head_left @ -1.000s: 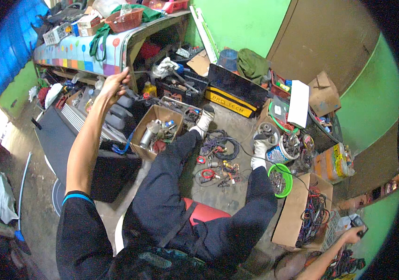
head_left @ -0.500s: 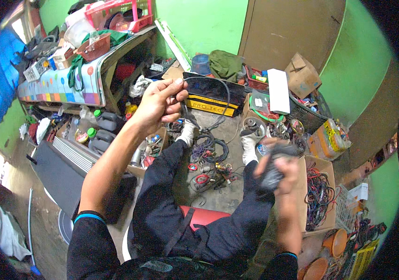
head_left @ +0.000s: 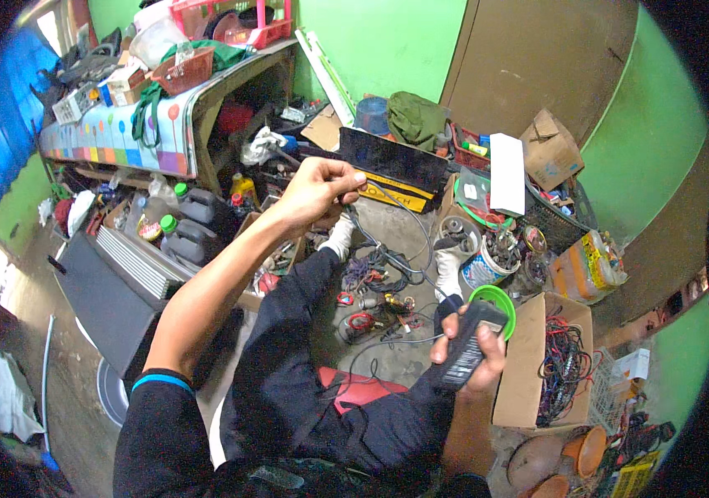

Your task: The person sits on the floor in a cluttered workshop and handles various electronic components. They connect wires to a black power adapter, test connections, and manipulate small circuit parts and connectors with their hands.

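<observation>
Foreground: the right hand (head_left: 487, 373) grasps a black power adapter (head_left: 472, 344), label toward the viewer, above the right thigh (head_left: 408, 423). Farther forward, the left hand (head_left: 321, 192) pinches a thin dark cable (head_left: 414, 217) between thumb and forefinger. Beyond, coiled cables (head_left: 363, 272) lie on the floor (head_left: 404, 361).

Matt plast. adapter (head_left: 469, 353), smooth plast. tub (head_left: 494, 293), matt cardbd box (head_left: 520, 365), dull cloth trousers (head_left: 284, 349)

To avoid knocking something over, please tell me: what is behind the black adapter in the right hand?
Behind the black adapter, part of a green bowl shows toward the upper right. The adapter and the right hand cover the rest, so its contents cannot be seen.
</observation>
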A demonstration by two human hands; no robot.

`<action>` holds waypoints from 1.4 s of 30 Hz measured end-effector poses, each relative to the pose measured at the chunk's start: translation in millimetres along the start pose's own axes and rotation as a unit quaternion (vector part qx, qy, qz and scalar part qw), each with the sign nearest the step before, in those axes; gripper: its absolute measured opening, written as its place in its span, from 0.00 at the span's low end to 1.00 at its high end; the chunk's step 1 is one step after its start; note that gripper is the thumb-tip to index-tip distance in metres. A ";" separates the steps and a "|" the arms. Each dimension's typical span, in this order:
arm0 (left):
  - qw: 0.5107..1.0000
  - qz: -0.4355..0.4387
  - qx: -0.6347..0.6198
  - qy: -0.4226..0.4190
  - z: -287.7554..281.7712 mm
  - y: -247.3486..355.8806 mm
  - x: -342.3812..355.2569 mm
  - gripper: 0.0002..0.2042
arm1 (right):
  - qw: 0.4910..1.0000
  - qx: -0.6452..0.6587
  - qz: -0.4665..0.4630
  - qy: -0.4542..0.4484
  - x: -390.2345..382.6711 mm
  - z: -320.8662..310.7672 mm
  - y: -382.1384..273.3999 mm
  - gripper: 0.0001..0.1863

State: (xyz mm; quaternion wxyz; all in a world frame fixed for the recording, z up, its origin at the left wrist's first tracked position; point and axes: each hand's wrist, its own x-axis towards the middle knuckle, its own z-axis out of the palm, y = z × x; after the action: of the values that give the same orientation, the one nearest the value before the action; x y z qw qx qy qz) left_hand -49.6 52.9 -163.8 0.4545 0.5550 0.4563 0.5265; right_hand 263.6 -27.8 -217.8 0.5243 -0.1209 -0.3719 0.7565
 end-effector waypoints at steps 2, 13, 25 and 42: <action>0.998 -0.045 -0.036 0.020 11.8 7.3 -4.5 0.11 | 0.992 -0.118 0.045 0.029 1.0 6.6 0.1 0.32; 0.961 0.142 0.118 -0.207 41.9 21.9 -30.9 0.07 | 0.944 0.237 0.138 -0.184 13.7 -19.0 -2.0 0.30; 0.921 0.178 0.255 -0.234 32.4 -37.9 -69.6 0.08 | 0.920 0.358 -0.112 -0.116 21.3 -36.5 -60.1 0.24; 0.976 -0.058 -0.113 0.177 -34.2 -30.3 -38.1 0.12 | 0.982 0.057 -0.107 0.147 5.9 -64.5 -47.9 0.23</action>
State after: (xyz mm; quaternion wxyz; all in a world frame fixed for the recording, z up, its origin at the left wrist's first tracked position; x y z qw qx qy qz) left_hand -85.7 21.3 -199.0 0.4559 0.3707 0.4989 0.6371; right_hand 331.8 13.9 -228.3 0.6573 -0.1602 -0.2582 0.6896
